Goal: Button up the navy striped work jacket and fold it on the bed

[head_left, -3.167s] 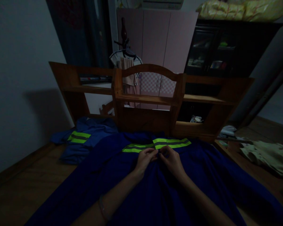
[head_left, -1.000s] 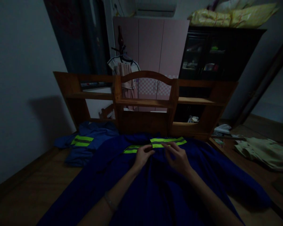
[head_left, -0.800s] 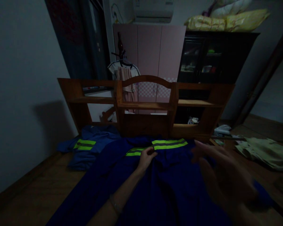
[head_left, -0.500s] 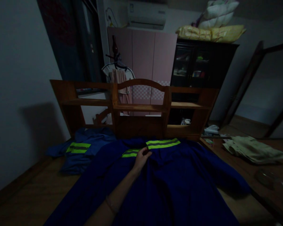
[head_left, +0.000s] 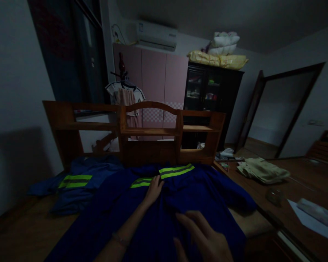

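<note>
A dark blue work jacket [head_left: 202,196] with yellow-green and grey reflective bands lies spread out, front upward, its sleeves out to the sides. My left hand [head_left: 153,191] pinches the front edge of the jacket at the chest, where the two reflective bands meet. In the foreground my right hand [head_left: 205,238] hovers over the lower front of the jacket, fingers apart and curved, holding nothing. A lighter blue garment [head_left: 73,198] with a similar reflective band lies crumpled to the left of the jacket.
Behind the jacket stands a wooden headboard [head_left: 150,147] with open shelves. On the wooden surface at right are a folded pale green cloth [head_left: 262,170], a glass jar [head_left: 274,195] and a white sheet with a plastic packet [head_left: 313,210]. The wall [head_left: 13,153] borders the left side.
My right hand has come into view from the bottom, over the jacket. My left hand keeps its pinch on the jacket's front edge. The view has turned to the right.
</note>
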Action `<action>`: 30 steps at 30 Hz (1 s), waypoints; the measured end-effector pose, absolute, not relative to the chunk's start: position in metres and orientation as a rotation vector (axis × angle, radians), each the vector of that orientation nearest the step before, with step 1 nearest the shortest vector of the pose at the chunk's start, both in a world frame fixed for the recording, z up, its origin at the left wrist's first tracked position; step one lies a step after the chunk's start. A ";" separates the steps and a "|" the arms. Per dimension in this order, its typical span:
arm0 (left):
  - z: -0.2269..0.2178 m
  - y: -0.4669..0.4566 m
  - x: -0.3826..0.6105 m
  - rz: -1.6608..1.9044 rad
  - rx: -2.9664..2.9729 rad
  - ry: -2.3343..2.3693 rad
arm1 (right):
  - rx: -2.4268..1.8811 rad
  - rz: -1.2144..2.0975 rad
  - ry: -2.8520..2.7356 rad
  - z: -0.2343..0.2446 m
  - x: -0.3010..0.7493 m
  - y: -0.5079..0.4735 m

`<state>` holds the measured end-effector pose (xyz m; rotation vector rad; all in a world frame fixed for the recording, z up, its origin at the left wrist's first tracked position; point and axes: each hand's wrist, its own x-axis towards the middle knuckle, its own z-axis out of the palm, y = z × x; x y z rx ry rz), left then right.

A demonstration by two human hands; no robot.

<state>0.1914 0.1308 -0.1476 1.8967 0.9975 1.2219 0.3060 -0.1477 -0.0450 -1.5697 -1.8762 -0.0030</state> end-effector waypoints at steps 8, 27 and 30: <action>-0.156 0.129 0.194 1.107 2.230 1.042 | -2.111 -0.100 -1.866 -0.118 0.312 -0.092; -0.148 0.116 0.182 0.946 2.585 1.307 | -1.608 0.324 -1.665 -0.082 0.371 -0.130; -0.147 0.118 0.168 0.901 2.618 1.414 | -1.748 -0.009 -1.682 -0.078 0.425 -0.107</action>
